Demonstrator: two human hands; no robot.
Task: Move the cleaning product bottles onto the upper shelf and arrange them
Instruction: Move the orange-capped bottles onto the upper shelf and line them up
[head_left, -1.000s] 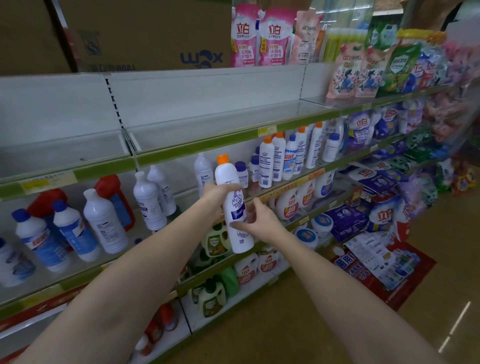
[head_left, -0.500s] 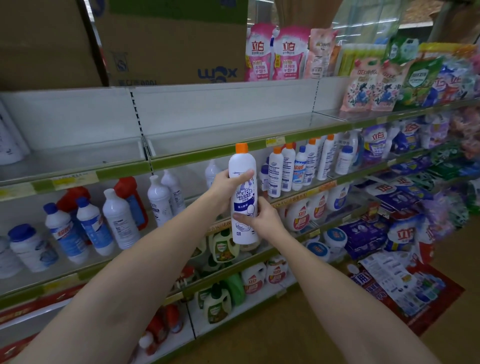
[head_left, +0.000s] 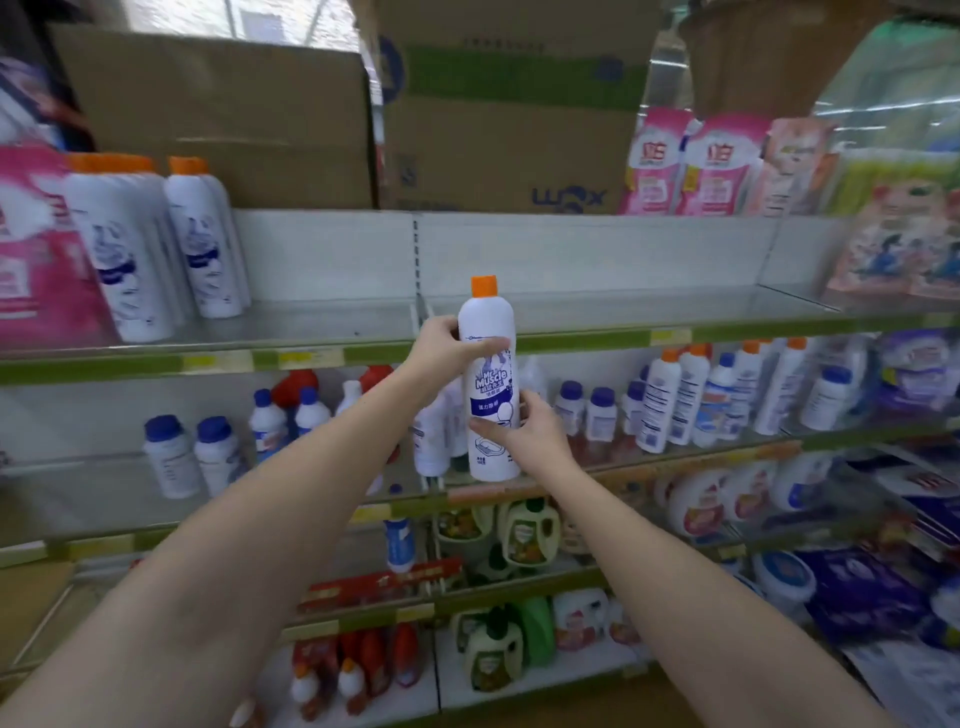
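A tall white bottle with an orange cap (head_left: 491, 364) stands upright in the air in front of the shelves, held by both hands. My left hand (head_left: 441, 347) grips its upper part from the left. My right hand (head_left: 524, 428) wraps its lower part from the right. The bottle's cap reaches the level of the upper shelf (head_left: 597, 312), which is bare in its middle and right stretch. Matching orange-capped white bottles (head_left: 200, 239) stand at the left end of that shelf. More such bottles (head_left: 691, 395) stand on the shelf below, to the right.
Cardboard boxes (head_left: 498, 130) sit on top of the shelving. Pink and coloured refill pouches (head_left: 701, 166) fill the upper right. Blue-capped white bottles (head_left: 171, 457) line the middle shelf at left. Green jugs (head_left: 524, 535) and red bottles (head_left: 363, 660) crowd the lower shelves.
Both hands have raised the orange-capped bottle from middle-shelf height up to the edge of the upper shelf. The view has tilted up and left, bringing the bottles at the shelf's left end into sight.
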